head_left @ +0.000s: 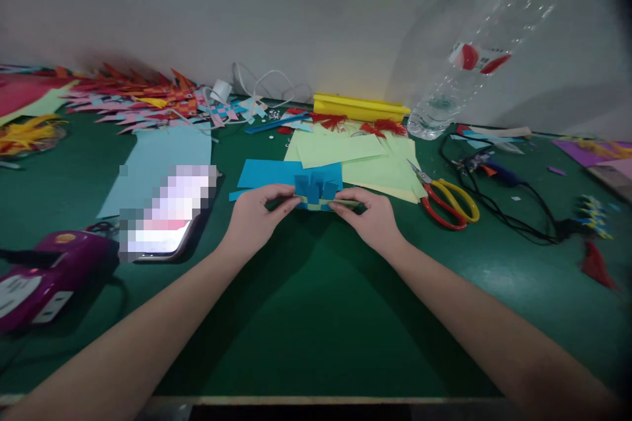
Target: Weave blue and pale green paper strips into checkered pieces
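Between my two hands is a small woven paper piece (314,192) of blue strips standing up, with a pale green strip running across its lower part. My left hand (259,210) pinches its left end between thumb and fingers. At the opposite end, my right hand (366,214) pinches it the same way, near the green strip. Just behind the piece lies a blue paper sheet (269,173). Pale green sheets (380,171) are stacked behind and to the right.
Red-and-yellow scissors (447,200) lie right of the paper. A clear plastic bottle (486,46) leans on the wall. At left are a phone (170,210), a purple power strip (54,276) and a light blue sheet (162,151). A black cable (513,217) curls at right.
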A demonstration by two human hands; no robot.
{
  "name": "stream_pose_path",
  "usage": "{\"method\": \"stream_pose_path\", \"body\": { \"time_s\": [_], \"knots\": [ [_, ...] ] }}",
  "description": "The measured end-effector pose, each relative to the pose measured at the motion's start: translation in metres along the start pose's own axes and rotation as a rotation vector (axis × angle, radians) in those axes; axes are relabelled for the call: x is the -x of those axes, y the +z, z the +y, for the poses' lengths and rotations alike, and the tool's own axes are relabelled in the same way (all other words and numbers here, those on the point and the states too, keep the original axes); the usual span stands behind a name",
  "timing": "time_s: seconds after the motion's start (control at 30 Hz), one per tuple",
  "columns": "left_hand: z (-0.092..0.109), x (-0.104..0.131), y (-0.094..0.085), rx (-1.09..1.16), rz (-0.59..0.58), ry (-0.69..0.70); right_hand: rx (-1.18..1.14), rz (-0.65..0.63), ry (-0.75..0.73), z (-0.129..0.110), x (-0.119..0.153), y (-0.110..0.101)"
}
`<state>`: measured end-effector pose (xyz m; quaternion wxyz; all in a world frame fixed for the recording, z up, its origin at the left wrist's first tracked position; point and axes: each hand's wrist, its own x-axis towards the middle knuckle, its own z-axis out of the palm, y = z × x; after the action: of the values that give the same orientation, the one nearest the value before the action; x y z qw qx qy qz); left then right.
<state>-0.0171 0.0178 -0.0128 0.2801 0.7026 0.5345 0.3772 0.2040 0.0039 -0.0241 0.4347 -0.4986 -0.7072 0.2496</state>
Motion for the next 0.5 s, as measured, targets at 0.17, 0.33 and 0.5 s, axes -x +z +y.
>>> {"method": "stream_pose_path", "body": {
  "time_s": [0.17, 0.33, 0.5],
  "knots": [
    [0.000, -0.003, 0.000, 0.004, -0.093, -0.020, 0.085, -0.114, 0.015, -0.001, -0.002, -0.001],
    [0.008, -0.003, -0.003, -0.084, -0.067, 0.045, 0.065, -0.110, -0.019, -0.005, -0.001, -0.002],
    [0.010, 0.000, -0.002, -0.100, -0.048, 0.101, 0.013, -0.047, -0.044, -0.007, 0.000, -0.002]
  ]
}}
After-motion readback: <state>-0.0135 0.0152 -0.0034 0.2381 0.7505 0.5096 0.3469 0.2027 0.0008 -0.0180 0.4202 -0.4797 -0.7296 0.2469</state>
